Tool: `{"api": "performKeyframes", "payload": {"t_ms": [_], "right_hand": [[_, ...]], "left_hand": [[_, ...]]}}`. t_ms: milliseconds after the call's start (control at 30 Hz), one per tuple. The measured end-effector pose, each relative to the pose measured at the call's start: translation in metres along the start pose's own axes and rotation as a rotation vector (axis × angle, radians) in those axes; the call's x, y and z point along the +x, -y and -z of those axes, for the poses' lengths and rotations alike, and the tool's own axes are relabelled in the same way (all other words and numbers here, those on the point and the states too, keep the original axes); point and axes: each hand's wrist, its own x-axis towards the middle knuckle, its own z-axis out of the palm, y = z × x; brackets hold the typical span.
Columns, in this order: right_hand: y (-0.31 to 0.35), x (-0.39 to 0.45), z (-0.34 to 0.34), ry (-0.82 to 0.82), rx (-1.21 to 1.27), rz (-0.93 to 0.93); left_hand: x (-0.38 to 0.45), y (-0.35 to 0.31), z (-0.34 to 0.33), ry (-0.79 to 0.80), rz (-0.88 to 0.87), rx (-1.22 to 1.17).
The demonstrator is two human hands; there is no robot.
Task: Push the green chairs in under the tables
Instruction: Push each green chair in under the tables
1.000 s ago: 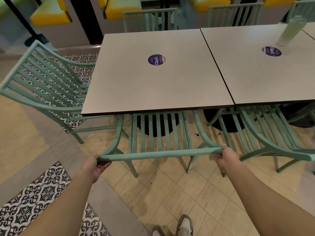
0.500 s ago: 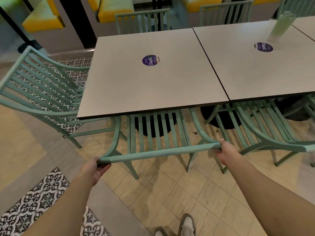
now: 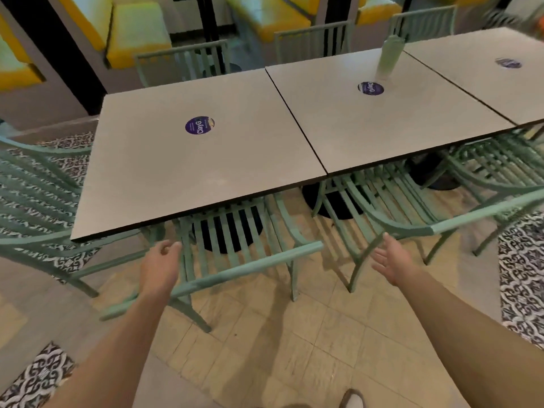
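A green slatted chair (image 3: pixel 235 272) stands with its seat under the near edge of the left grey table (image 3: pixel 164 172). My left hand (image 3: pixel 160 266) hovers above the left part of its top rail, fingers loosely curled, holding nothing. My right hand (image 3: pixel 393 260) is off the rail, palm up with fingers spread, just below the backrest of a second green chair (image 3: pixel 435 228) that stands partly out from the middle table (image 3: pixel 382 125). A third green chair (image 3: pixel 32 207) stands out at the far left, turned away from the table.
A pale green bottle (image 3: pixel 388 57) stands on the middle table. More green chairs (image 3: pixel 188 61) are tucked in along the far side, with yellow benches (image 3: pixel 138 33) behind. A third table (image 3: pixel 500 78) adjoins at the right. Patterned tiles flank a beige floor; my shoe (image 3: pixel 351 400) shows below.
Both hands have let go of the chair's top rail. The view has swung right, showing more of the middle and right tables. My right hand moved right toward the second chair.
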Motion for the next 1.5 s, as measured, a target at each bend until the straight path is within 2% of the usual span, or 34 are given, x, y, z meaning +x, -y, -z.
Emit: {"api": "performKeyframes", "payload": {"t_ms": [233, 400, 567, 733, 867, 1067, 1167, 1300, 1500], "right_hand": [[0.052, 0.026, 0.146, -0.042, 0.118, 0.063], [0.079, 0.058, 0.262, -0.108, 0.205, 0.042], [0.092, 0.086, 0.349, -0.167, 0.283, 0.011], [0.111, 0.121, 0.38, -0.167, 0.321, -0.023], [0.151, 0.161, 0.379, -0.134, 0.3, -0.021], [0.215, 0.226, 0.372, -0.069, 0.28, 0.007], [0.231, 0.249, 0.373, -0.048, 0.313, -0.027], [0.252, 0.272, 0.375, -0.072, 0.325, -0.061], [0.28, 0.317, 0.389, -0.103, 0.251, -0.125]], "left_hand": [[-0.111, -0.117, -0.168, 0.254, -0.047, -0.179], [-0.19, -0.17, -0.292, 0.494, 0.144, -0.303], [-0.263, -0.211, -0.378, 0.702, 0.266, -0.345], [-0.298, -0.233, -0.444, 0.81, 0.474, -0.456], [-0.304, -0.25, -0.493, 0.718, 0.634, -0.649], [-0.287, -0.27, -0.542, 0.304, 0.862, -1.145], [-0.284, -0.273, -0.546, 0.197, 0.899, -1.189], [-0.282, -0.276, -0.547, 0.14, 0.918, -1.271], [-0.28, -0.274, -0.553, 0.064, 0.874, -1.202]]}}
